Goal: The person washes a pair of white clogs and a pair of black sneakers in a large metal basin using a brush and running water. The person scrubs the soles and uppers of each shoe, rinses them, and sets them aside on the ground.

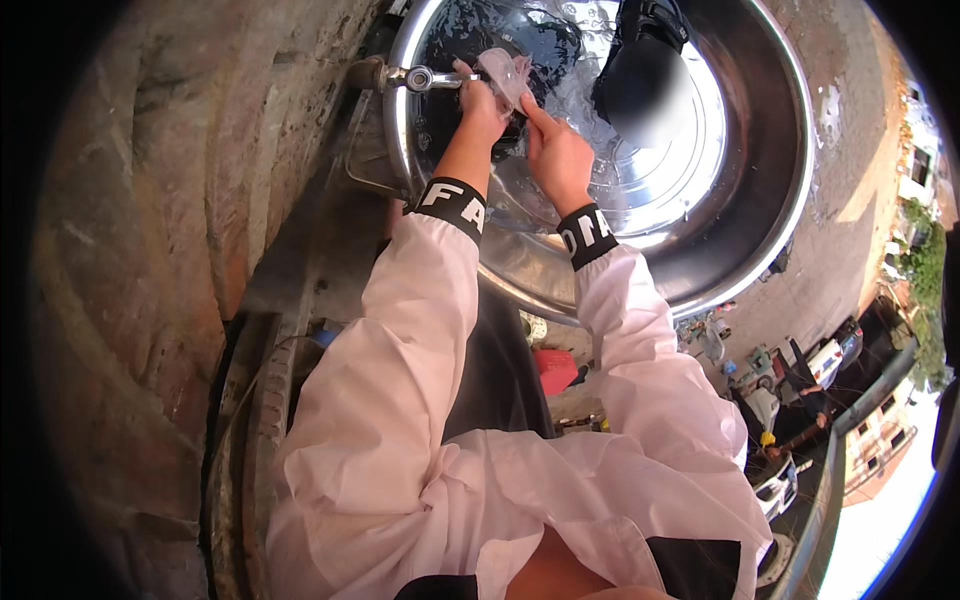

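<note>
A large round stainless steel basin (757, 157) holds water and a black shiny item (465, 30), perhaps wet fabric or plastic. Over its left part, beneath a metal tap (420, 78), my left hand (480, 101) holds a translucent pinkish piece, perhaps plastic or mesh (506, 75). Its exact kind is unclear. My right hand (559, 146) grips the lower right end of the same piece between thumb and forefinger. A dark reflection shows in the water to the right of both hands.
A rough stone or brick wall (172, 187) rises at the left, with the tap's pipe coming from it. Below the basin stands a red container (556, 371). Assorted items lie on the paved ground (810, 262) at the right, near a person (810, 390) and parked vehicles.
</note>
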